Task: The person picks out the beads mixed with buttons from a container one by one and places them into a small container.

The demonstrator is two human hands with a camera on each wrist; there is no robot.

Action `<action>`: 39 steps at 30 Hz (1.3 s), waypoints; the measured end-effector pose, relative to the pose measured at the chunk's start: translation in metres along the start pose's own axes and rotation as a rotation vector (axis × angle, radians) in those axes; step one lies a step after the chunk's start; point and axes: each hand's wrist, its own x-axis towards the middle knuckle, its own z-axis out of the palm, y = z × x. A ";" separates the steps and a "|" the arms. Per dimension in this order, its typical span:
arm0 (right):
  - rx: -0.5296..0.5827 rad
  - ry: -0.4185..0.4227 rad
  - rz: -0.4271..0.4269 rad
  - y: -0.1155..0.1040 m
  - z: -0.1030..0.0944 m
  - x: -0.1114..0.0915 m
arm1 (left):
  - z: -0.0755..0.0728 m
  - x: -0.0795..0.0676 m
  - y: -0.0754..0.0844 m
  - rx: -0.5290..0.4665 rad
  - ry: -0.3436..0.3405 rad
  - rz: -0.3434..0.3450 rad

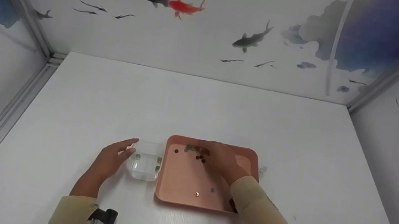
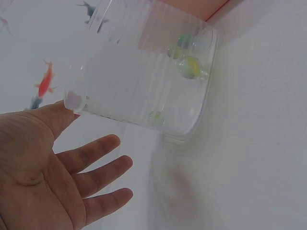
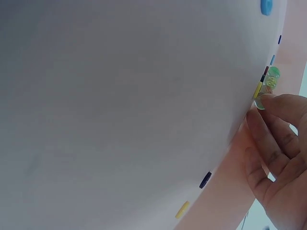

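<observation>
Three or so glass marbles (image 1: 193,148) in a row just inside the far edge of the pink tray (image 1: 179,178), with the right hand (image 1: 218,158) reaching over the tray to the row's right end. Thumb and fingers curled there, tips together at a green marble (image 3: 259,104), apparently pinching it; cannot tell how firmly. Best to grip the marble at its widest girth, from two opposite sides, rather than press down from above, for fear of sending slick glass skating across the tray. Lift straight up before any sideways move, so as not to nudge the rest of the row or drag the dark discs (image 1: 198,157), close by on the row's near side. Hold wrist and sleeve (image 1: 270,223) high enough to clear the blue disc (image 1: 212,190) and the pale disc (image 1: 197,194), both towards the tray's near edge. Just beside the tray's left edge, a clear box (image 1: 143,168) with four marbles (image 2: 189,67) inside. Left hand (image 1: 112,158) on the box's side away from the tray, one fingertip at its rim, other fingers straight and spread, not wrapped round it. Steady the box lightly, without tilting it or shoving it against the tray.
</observation>
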 end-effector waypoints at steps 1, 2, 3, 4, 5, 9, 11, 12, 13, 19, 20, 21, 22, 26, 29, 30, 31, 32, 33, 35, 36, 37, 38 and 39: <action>0.000 -0.001 -0.001 0.000 0.000 0.000 | 0.000 0.000 0.000 -0.003 0.000 -0.001; 0.003 -0.004 0.007 0.000 -0.001 0.000 | 0.000 0.000 0.000 -0.003 -0.001 0.000; 0.006 -0.010 0.014 -0.001 -0.001 0.000 | -0.001 0.000 0.000 -0.006 -0.002 0.000; 0.008 -0.016 0.023 -0.001 -0.002 0.000 | -0.001 -0.001 0.000 -0.007 -0.002 0.000; 0.009 -0.024 0.031 -0.001 -0.002 0.000 | -0.001 -0.001 0.001 -0.007 -0.002 0.001; 0.018 -0.051 0.048 -0.001 -0.003 0.000 | -0.001 0.000 0.000 0.008 0.003 0.012; 0.022 -0.053 0.045 -0.002 -0.004 0.000 | 0.000 0.000 0.000 0.010 0.006 0.021; 0.025 -0.053 0.044 -0.002 -0.005 -0.001 | 0.000 0.000 -0.001 0.010 0.007 0.023; 0.027 -0.048 0.034 -0.002 -0.006 -0.001 | 0.000 0.000 -0.001 0.009 0.008 0.025; 0.049 -0.044 0.005 -0.001 -0.010 -0.001 | 0.001 0.001 -0.002 0.004 0.006 0.033; 0.060 -0.049 0.014 -0.001 -0.011 -0.001 | 0.001 0.000 -0.001 0.003 0.006 0.034; 0.071 -0.054 0.024 -0.002 -0.012 -0.001 | 0.000 0.000 -0.001 0.002 0.004 0.032; 0.074 -0.057 0.025 -0.002 -0.013 -0.001 | 0.000 0.000 -0.001 0.000 0.003 0.032; 0.120 -0.066 0.040 -0.004 -0.019 -0.002 | -0.001 0.000 -0.001 -0.016 -0.005 0.021; 0.171 -0.062 0.048 -0.004 -0.023 -0.003 | -0.001 0.000 0.000 -0.033 -0.010 0.011; 0.195 -0.059 0.055 -0.004 -0.024 -0.003 | -0.001 0.000 0.000 -0.035 -0.012 0.008; 0.216 -0.050 0.052 -0.004 -0.025 -0.003 | -0.001 0.000 0.001 -0.039 -0.013 0.001; 0.236 -0.042 0.047 -0.004 -0.026 -0.003 | -0.001 0.000 0.001 -0.041 -0.015 -0.007; 0.253 -0.036 0.045 -0.004 -0.027 -0.003 | -0.001 0.001 0.002 -0.043 -0.017 -0.015; 0.271 -0.021 0.024 -0.003 -0.028 -0.003 | -0.001 0.001 0.001 -0.039 -0.021 -0.024; 0.277 -0.012 0.012 -0.003 -0.028 -0.003 | -0.001 0.002 0.001 -0.038 -0.022 -0.030; 0.283 -0.004 -0.002 -0.003 -0.029 -0.003 | -0.001 0.002 0.001 -0.040 -0.020 -0.034; 0.285 0.000 -0.006 -0.003 -0.029 -0.003 | 0.000 0.002 0.001 -0.041 -0.019 -0.032; 0.291 0.009 -0.013 -0.003 -0.030 -0.004 | 0.000 0.002 0.001 -0.040 -0.018 -0.029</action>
